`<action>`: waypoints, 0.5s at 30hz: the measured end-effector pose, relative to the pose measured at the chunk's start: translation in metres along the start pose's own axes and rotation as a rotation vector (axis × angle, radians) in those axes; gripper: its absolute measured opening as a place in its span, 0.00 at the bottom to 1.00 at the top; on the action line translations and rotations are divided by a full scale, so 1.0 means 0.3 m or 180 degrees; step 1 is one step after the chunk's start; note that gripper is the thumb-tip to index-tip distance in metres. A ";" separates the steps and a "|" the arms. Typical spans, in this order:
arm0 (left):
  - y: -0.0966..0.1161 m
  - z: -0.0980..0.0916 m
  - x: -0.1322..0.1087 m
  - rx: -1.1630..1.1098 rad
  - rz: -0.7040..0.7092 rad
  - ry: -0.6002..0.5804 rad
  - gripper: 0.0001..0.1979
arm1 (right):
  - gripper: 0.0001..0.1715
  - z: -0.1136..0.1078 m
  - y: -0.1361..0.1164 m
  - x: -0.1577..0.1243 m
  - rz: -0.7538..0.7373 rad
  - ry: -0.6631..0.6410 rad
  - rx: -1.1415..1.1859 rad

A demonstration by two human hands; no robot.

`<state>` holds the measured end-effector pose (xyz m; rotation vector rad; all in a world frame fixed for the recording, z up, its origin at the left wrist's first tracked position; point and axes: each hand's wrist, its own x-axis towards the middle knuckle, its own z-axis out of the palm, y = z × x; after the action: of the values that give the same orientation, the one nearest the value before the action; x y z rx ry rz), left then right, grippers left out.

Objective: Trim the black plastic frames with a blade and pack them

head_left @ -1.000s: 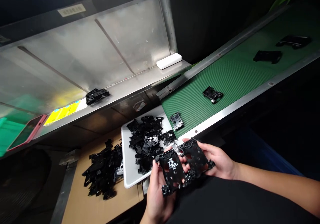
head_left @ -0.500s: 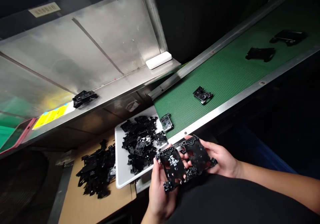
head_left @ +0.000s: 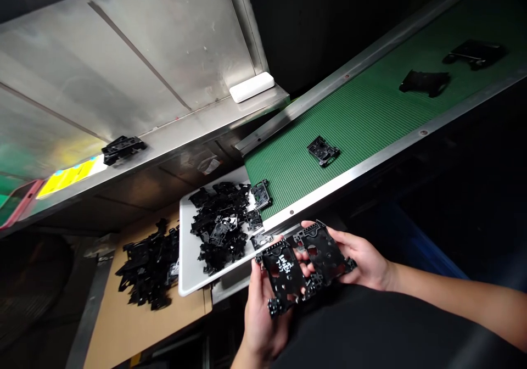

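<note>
Far left there's a brushed stainless steel panel (head_left: 123, 67) with a ledge running along it, and a chunky black molded part (head_left: 123, 150) sits on that ledge, with a strip of yellow labels (head_left: 68, 177) further left. Below that, a flat cardboard sheet (head_left: 123, 325) carries a jumbled heap of black parts (head_left: 148, 267), all spiky edges and cutouts. Next along is a smooth white tray (head_left: 185, 259) with a second tangled pile (head_left: 218, 226) on it. My left hand (head_left: 263, 319) is palm up under a glossy black perforated frame (head_left: 284, 278) with white marks on it, fingers and thumb closed narrowly around its edges. The right hand (head_left: 366, 262) pinches a matching second frame (head_left: 323, 251), which butts against the first one just in front of the tray. Off to the right, a finely dimpled green conveyor belt (head_left: 370, 116) between metal rails carries a few separate black parts (head_left: 424, 82).
</note>
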<state>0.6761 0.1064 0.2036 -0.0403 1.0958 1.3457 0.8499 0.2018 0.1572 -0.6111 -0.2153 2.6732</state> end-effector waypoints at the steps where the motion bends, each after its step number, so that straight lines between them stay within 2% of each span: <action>1: -0.005 0.001 -0.003 -0.0006 -0.0008 -0.0004 0.34 | 0.30 -0.006 0.001 -0.005 0.0009 0.0030 -0.0027; 10: -0.028 0.032 -0.027 0.0200 -0.0019 -0.0022 0.34 | 0.31 -0.008 0.005 -0.053 -0.0085 -0.0102 0.0026; 15: -0.034 0.033 -0.024 0.0118 -0.0133 -0.0041 0.31 | 0.31 -0.012 0.009 -0.069 -0.0207 -0.0149 0.0004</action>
<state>0.6913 0.1039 0.2080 -0.0272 1.1031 1.2866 0.8677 0.1911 0.1614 -0.5323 -0.2423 2.6268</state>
